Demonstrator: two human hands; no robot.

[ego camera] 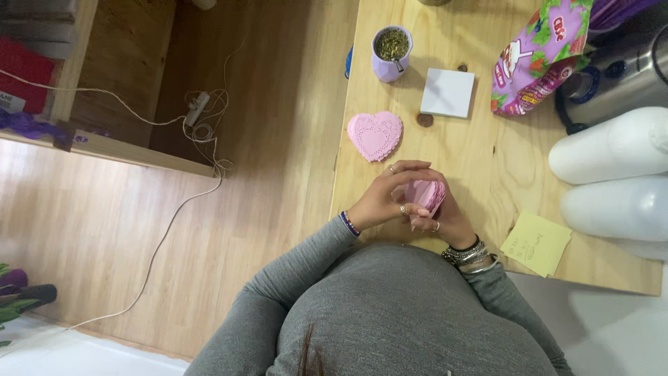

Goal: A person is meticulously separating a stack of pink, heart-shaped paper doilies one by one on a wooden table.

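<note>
Over at the left edge of the light plywood counter (pixel 480 167), the left hand (pixel 379 202) curls round a small stack of pink heart-shaped paper doilies (pixel 426 195), fingers (pixel 410 167) bent over the top & pinching the stack's upper edge. Just above it, flat on the wood, lies a single pink heart-shaped lace doily (pixel 375 135), apart from the hands; further up sits a lilac cup of green herb w/ a metal straw (pixel 391 52). Moving right, the right hand (pixel 445 217) backs the stack from below, thumb side pressed to the paper, fingers closed on it. Judging by the grip, the step is peeling one sheet off: best w/ a light thumb slide at the scalloped rim, not a pull, since the lace would likely tear. Right again: white square notepad (pixel 448 92), pink snack bag (pixel 539 59), yellow sticky note (pixel 536 243), two white plastic bottles (pixel 612 174) on their sides.
</note>
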